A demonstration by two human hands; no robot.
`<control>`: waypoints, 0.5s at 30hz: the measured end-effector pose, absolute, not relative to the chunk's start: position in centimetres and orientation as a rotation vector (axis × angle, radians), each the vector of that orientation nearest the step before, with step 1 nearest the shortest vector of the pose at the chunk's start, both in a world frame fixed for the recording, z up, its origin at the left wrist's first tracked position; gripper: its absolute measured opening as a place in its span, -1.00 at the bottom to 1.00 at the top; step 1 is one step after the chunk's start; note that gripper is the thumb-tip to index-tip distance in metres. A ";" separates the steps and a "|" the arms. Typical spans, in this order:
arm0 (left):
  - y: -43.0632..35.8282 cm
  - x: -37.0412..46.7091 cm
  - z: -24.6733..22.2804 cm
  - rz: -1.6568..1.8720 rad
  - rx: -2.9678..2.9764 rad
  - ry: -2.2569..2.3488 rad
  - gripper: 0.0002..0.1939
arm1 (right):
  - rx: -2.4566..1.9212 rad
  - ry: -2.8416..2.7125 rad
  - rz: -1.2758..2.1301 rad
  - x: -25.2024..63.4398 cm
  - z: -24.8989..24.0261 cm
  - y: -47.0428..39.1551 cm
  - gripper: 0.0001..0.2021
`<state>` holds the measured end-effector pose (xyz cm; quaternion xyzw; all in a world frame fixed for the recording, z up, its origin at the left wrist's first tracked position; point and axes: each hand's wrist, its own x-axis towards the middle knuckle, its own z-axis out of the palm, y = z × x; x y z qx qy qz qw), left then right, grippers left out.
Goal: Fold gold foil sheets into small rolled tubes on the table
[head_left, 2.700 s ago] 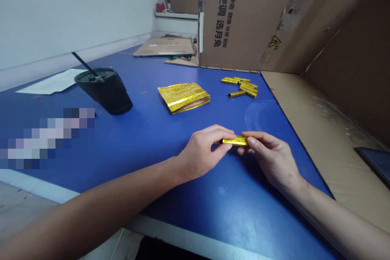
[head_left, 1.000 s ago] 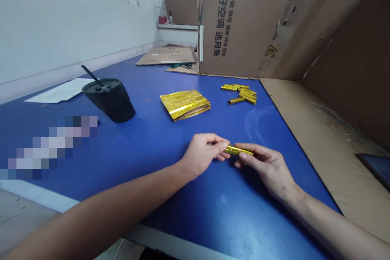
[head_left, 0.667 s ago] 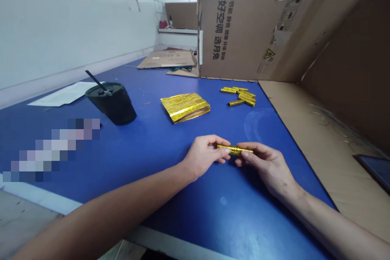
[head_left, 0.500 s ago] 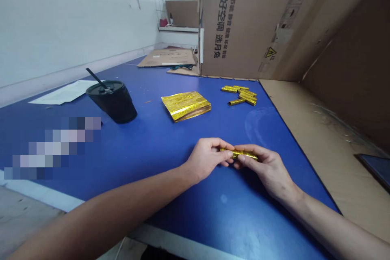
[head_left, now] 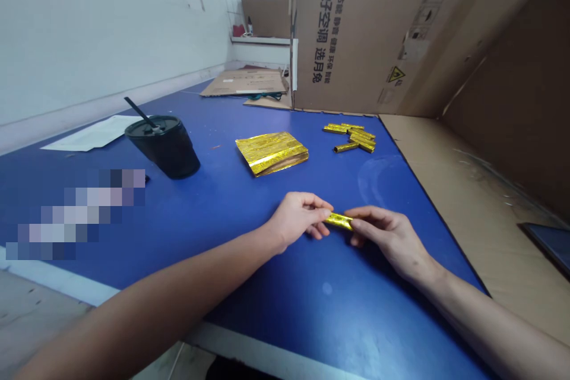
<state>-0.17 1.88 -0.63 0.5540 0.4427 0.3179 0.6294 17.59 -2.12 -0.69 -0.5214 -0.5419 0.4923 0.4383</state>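
A small gold foil roll (head_left: 339,221) was found just right of and below the frame's centre, over the blue desk (head_left: 289,303). The left hand (head_left: 294,219) was pinched on its left end; the right hand (head_left: 396,237) was clamped by thumb and fingers on its right end.

The desk surface showed a pale circular smear (head_left: 378,179) right of centre and a light edge strip (head_left: 267,349) along the bottom. A gold foil stack (head_left: 271,153) lay near mid-frame, with several gold tubes (head_left: 361,135) grouped to its right. A dark cup (head_left: 167,148) with a straw stood at left, beside a white sheet (head_left: 89,135). An item at far left was pixelated and could not be identified.

Flattened cardboard (head_left: 244,82) lay at upper centre. A large printed carton (head_left: 356,41) bearing a yellow warning triangle (head_left: 396,74) occupied the upper right. A marked, pale wall (head_left: 111,24) filled the upper left.
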 end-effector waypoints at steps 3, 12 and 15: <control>2.1 -0.8 -0.9 0.724 1.620 1.090 -0.74 | -1.401 -1.506 1.385 18.3 0.0 -1.8 -0.80; 2.6 -1.3 -1.0 0.884 1.721 1.164 -0.66 | -1.105 -0.912 1.320 20.1 -0.5 0.0 -0.69; 2.7 -1.2 -1.2 0.871 1.720 1.160 -0.67 | -1.213 -1.055 1.299 19.6 -0.9 -0.2 -0.68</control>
